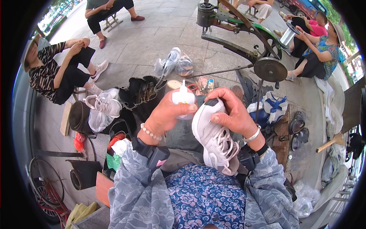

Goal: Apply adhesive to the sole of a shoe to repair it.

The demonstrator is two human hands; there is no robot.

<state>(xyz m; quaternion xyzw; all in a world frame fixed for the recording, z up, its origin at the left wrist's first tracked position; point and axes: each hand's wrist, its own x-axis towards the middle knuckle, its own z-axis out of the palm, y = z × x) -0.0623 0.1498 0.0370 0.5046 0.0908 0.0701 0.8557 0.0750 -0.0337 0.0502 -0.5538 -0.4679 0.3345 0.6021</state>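
My left hand [166, 108] is closed around a small white glue bottle [183, 97], its narrow nozzle pointing up. Beside it, my right hand [235, 113] grips the toe end of a pale pinkish-white sneaker [215, 134]. The thumb lies on the mesh upper, and the fingers curl over the far side. A dark patch [212, 102] shows at the toe tip. The sneaker hangs over my lap with its laces in view and its heel toward me. Bottle and toe are close together; whether they touch I cannot tell.
A shoe-stitching machine [263, 57] with a round wheel stands at the front right. Another pale sneaker [105, 105] rests on plastic at the left, near a black tool bag [141, 91]. Dark sandals [298, 124] lie at the right. Several people sit around on low stools.
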